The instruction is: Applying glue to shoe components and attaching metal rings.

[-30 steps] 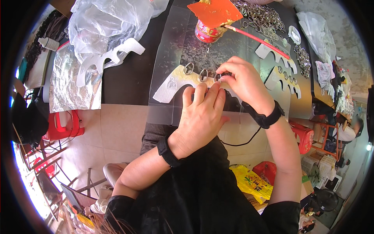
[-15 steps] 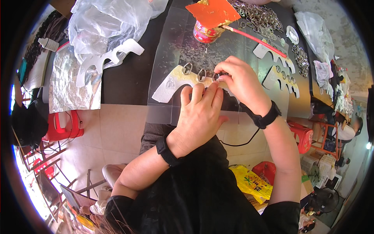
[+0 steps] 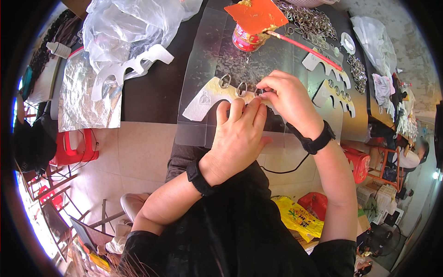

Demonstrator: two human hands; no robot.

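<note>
On a clear plastic sheet (image 3: 190, 69) lies a white arched piece (image 3: 197, 106) with a yellowish coating along its upper edge. Two metal rings stand on that edge: the left ring (image 3: 220, 82) and the middle ring (image 3: 237, 89). My left hand (image 3: 234, 141) rests over the piece, fingers apart and bent, fingertips pressing near its upper edge. Between thumb and fingers, my right hand (image 3: 291, 102) pinches a third metal ring (image 3: 257, 91) at the same edge. My fingers cover much of the piece's right part.
Behind stands a red tub (image 3: 245, 40) with an orange card (image 3: 258, 17) on top and a red stick (image 3: 307, 50) leaning right. A pile of metal rings (image 3: 309, 21) lies beyond. Finished-looking white pieces with rings (image 3: 323, 92) sit right; a plastic bag (image 3: 134, 27) lies left.
The whole view has shifted slightly, moving the table things a little to the right. Both hands keep nearly the same places at the piece, the right still pinching the ring.
</note>
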